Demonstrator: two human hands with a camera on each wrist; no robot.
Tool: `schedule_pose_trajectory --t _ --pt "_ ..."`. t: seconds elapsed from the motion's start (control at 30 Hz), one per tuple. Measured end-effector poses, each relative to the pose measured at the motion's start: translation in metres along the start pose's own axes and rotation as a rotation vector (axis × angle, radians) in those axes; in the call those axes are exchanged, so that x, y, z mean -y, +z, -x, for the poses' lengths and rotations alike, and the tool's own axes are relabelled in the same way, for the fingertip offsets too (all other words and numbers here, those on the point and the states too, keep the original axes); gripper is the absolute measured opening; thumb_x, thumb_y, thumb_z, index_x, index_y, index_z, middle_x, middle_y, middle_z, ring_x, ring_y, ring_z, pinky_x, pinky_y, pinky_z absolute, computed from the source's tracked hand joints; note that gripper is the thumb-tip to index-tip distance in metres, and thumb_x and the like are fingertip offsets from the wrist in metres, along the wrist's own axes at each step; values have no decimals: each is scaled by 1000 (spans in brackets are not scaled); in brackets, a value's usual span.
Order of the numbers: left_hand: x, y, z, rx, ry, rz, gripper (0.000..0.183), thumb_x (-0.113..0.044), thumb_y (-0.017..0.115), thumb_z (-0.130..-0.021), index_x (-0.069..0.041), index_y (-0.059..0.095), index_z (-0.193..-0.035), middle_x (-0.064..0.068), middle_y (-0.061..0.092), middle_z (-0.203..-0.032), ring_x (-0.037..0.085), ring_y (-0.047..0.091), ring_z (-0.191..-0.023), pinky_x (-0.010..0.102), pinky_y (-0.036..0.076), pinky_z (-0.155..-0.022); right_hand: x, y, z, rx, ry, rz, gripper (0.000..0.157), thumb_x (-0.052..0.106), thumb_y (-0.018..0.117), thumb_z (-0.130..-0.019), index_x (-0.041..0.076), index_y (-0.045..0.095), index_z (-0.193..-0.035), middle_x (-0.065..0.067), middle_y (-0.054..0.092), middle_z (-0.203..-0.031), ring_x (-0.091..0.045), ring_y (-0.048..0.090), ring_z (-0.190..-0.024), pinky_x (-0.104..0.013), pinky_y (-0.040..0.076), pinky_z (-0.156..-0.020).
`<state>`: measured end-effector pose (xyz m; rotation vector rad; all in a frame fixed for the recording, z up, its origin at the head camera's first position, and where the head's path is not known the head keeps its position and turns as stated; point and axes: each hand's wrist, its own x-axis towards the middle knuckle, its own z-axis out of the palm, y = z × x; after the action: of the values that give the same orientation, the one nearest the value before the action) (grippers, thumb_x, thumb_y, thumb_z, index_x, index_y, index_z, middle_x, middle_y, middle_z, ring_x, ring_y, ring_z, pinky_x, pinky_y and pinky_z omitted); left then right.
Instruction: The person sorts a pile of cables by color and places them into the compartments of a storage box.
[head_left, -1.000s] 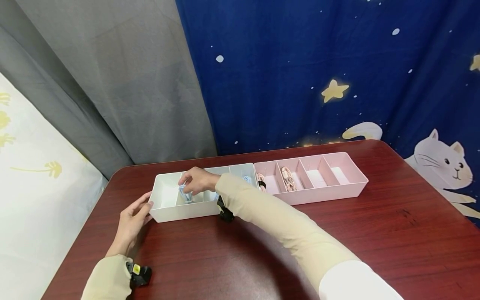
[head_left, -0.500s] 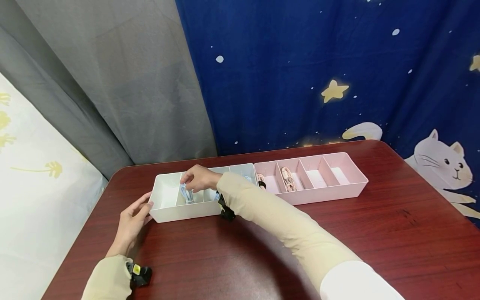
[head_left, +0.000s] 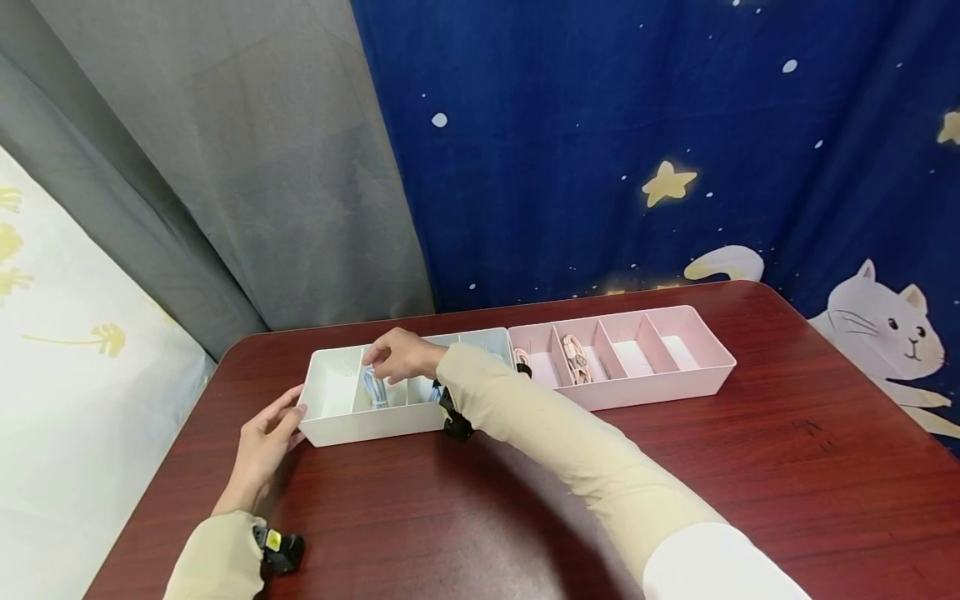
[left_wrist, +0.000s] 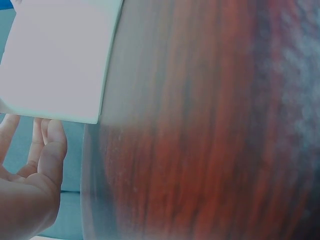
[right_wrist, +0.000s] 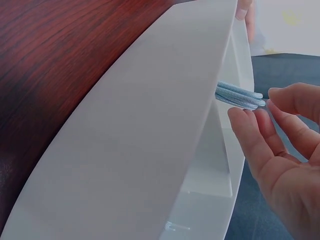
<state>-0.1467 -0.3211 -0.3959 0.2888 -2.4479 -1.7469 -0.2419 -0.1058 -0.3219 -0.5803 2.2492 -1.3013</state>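
Note:
A long pale divided box (head_left: pixel 352 429), whitish at left and bluish at right, sits near the table's back edge. Its second compartment from the left holds a coiled light-blue cable (head_left: pixel 377 392), one end sticking up. My right hand (head_left: pixel 397 354) is over that compartment. In the right wrist view, the fingertips (right_wrist: pixel 239 114) surround the upper end of the cable (right_wrist: pixel 239 96), with gaps showing between. With fairly straight fingers, my left hand (head_left: pixel 262 437) touches the box's left end. The left wrist view shows those fingers (left_wrist: pixel 57 131) against the box's end wall (left_wrist: pixel 55 65).
A pink divided box (head_left: pixel 652 383) adjoins the pale one on the right. A coiled pink cable (head_left: pixel 577 360) and another pink cable with a black tie (head_left: pixel 522 363) lie in its left compartments. More blue cable (head_left: pixel 436 392) shows beside my right wrist. Curtains (head_left: pixel 600 150) hang behind the table.
My right hand has shifted slightly right, and the upper end of the blue cable has tipped a little the same way. My left hand has stayed at the box's end.

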Motion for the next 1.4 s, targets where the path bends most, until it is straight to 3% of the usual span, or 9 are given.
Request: schedule_pose_trajectory --t 0.6,1.23,1.4 --pt "-1 0 1 -1 -7 -21 53 -36 52 -88 -12 41 -134 -13 53 -89 -5 54 -81 14 48 -68 -1 -4 7 19 -26 10 29 -6 57 -80 0 61 -108 -1 54 -85 -10 49 -75 -20 49 -59" --pt "-5 0 1 -13 -37 -17 52 -34 52 -89 -12 40 -134 -11 52 -87 -4 54 -78 15 48 -67 -4 -2 26 3 -128 127 23 -1 56 -82 4 63 -104 -1 56 -91 -8 57 -80 -16 47 -61" --pt "-4 0 1 -9 -14 -30 51 -34 51 -89 -12 40 -134 -11 52 -87 -5 54 -78 15 48 -67 -8 -3 33 -10 -165 154 20 0 56 -82 3 63 -101 -1 56 -91 -8 57 -80 -14 47 -62"
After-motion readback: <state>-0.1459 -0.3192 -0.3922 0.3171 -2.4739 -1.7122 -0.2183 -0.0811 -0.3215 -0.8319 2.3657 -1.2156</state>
